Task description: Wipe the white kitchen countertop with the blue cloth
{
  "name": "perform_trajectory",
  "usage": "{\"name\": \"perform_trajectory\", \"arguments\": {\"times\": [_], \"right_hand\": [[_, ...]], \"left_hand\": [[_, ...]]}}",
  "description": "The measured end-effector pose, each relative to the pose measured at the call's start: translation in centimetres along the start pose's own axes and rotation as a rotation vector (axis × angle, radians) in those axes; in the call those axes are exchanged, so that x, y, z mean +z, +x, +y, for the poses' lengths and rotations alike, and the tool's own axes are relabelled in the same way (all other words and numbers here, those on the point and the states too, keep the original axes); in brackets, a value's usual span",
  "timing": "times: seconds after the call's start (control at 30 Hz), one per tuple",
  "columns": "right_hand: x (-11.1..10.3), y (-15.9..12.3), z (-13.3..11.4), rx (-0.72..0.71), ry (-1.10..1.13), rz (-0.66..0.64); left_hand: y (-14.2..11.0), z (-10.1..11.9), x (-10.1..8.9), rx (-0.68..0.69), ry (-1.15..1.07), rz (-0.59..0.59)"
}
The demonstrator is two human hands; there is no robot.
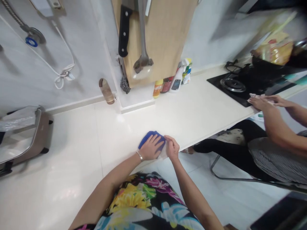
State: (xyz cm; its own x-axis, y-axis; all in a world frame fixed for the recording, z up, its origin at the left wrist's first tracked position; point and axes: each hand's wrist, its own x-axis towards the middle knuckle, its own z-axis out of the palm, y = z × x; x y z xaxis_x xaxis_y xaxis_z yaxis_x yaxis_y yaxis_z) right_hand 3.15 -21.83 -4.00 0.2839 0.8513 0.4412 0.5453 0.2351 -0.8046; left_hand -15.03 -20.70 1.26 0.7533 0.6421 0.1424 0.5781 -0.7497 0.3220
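A folded blue cloth (144,139) lies on the white countertop (120,134) near its front edge. My left hand (151,147), with a bracelet at the wrist, rests flat on the cloth with its fingers spread. Beside it, my right hand (172,147) is closed, its thumb and index finger pinched at the cloth's right edge. Part of the cloth is hidden beneath my left palm.
At right, a seated co-worker's hands (266,101) hold a pale cloth by the black stove (232,84). Bottles (177,80) stand below a hanging cutting board (165,38), knife (124,32) and ladle (142,38). A brown electric pan (39,134) sits left.
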Motion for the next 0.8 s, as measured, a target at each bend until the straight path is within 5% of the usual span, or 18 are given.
{"name": "perform_trajectory", "arguments": {"times": [0.13, 0.2, 0.33, 0.43, 0.57, 0.8], "right_hand": [[-0.9, 0.9, -1.0, -0.079, -0.054, 0.041], [-0.5, 0.7, -2.4, -0.165, -0.072, -0.024], [1.9, -0.2, -5.6, -0.411, -0.242, -0.37], [3.3, -0.5, -6.8, -0.436, -0.422, -0.512], [2.9, 0.1, -5.6, -0.407, -0.474, -0.529], [-1.7, 3.8, 0.0, -0.207, -0.6, -0.353]], "left_hand": [[-0.7, -1.9, -1.3, 0.124, -0.048, 0.002], [-2.1, -3.6, -2.1, 0.078, -0.04, 0.068], [-5.3, -8.4, -3.9, -0.271, 0.061, 0.277], [-6.6, -12.3, -4.8, -0.57, 0.156, 0.388], [-7.0, -14.9, -4.5, -0.836, 0.211, 0.444], [-6.9, -14.8, -4.3, -0.87, 0.232, 0.378]]}}
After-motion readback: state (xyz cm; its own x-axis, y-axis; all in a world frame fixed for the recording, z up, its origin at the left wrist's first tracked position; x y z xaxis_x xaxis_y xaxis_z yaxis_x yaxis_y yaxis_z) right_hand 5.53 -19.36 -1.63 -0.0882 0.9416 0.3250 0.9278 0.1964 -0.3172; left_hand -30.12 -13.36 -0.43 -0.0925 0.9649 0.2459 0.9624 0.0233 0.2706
